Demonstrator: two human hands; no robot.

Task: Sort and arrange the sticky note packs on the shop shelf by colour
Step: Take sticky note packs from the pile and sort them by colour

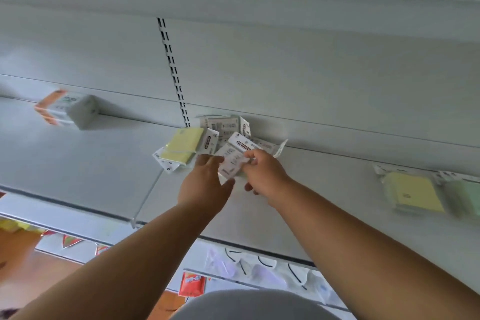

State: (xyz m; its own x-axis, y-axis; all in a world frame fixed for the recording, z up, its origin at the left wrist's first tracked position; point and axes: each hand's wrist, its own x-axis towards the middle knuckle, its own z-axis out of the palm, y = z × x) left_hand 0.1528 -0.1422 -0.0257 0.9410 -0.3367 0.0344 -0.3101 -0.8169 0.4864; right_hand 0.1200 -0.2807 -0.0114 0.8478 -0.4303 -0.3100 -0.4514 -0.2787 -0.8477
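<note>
1. The shelf (78, 169) is the largest item: a pale metal shop shelf with a slotted upright (172, 70) in its back panel. It carries every pack you are to sort.
2. The central heap (228, 127) of sticky note packs lies against the back panel, just right of the upright. Most packs there show their white printed backs, so their colours cannot be told.
3. At the far right of the shelf, well apart from the heap, a yellow pack (413, 195) lies just beside a green pack (467, 195). These appear to be sorted placements, judging by their spacing.
4. At the far left stands a boxed item (67, 110) with orange edging; it is not part of the sort.
5. A yellow pack at the heap (180, 144) lies face up on the heap's left edge, resting on another pack.
6. Your right hand (262, 174) pinches a white-backed pack (231, 163) between thumb and fingers, at the front of the heap.
7. Your left hand (205, 184) has its grip spread, fingers straight and touching the same pack's left side.
8. Assessment: you are at the picking stage, mid-task. The next move calls for turning this pack over to read its colour, then carrying it to the matching group at the right.
</note>
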